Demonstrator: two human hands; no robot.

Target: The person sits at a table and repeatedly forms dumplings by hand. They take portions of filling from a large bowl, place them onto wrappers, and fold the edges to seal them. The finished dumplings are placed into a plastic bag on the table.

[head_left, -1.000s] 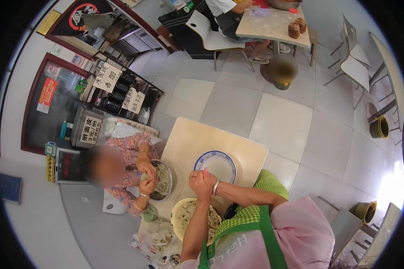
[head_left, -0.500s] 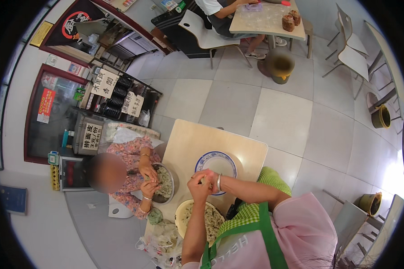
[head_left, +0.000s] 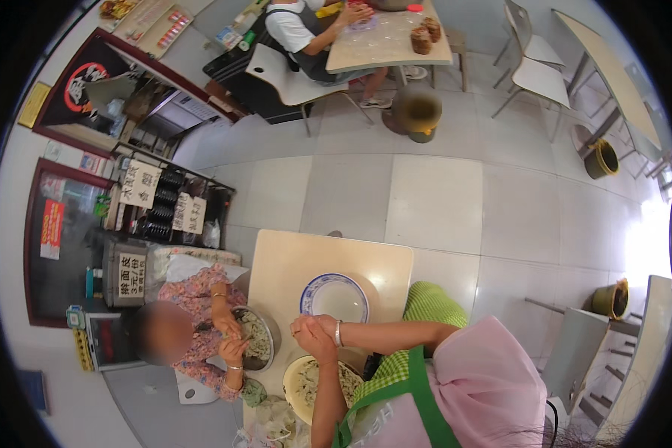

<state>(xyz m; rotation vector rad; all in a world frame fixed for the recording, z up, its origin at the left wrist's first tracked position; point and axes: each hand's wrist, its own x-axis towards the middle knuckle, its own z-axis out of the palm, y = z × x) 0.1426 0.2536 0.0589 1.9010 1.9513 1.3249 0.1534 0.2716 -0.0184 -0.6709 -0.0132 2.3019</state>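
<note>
beige tabletop (head_left: 284,257) | grey-white tiled floor (head_left: 434,201) | both hands' fingers (head_left: 302,326) clenched together, any contents hidden

I can't see inside the clasped hands (head_left: 316,335) at six o'clock; just past twelve, the top edge crops a metal bowl (head_left: 393,4).

Hands (head_left: 315,334) pressed together, palms hidden from sight, meet above a pale bench (head_left: 280,261), between a blue-rimmed dish (head_left: 340,299) on the far side and a cream bowl (head_left: 294,407) of dark-flecked mix on the near side. At left, a co-worker in a floral top (head_left: 205,287) leans toward a metal bowl (head_left: 276,342). Farther back, another person (head_left: 299,33) sits at a second bench (head_left: 356,52).
</note>
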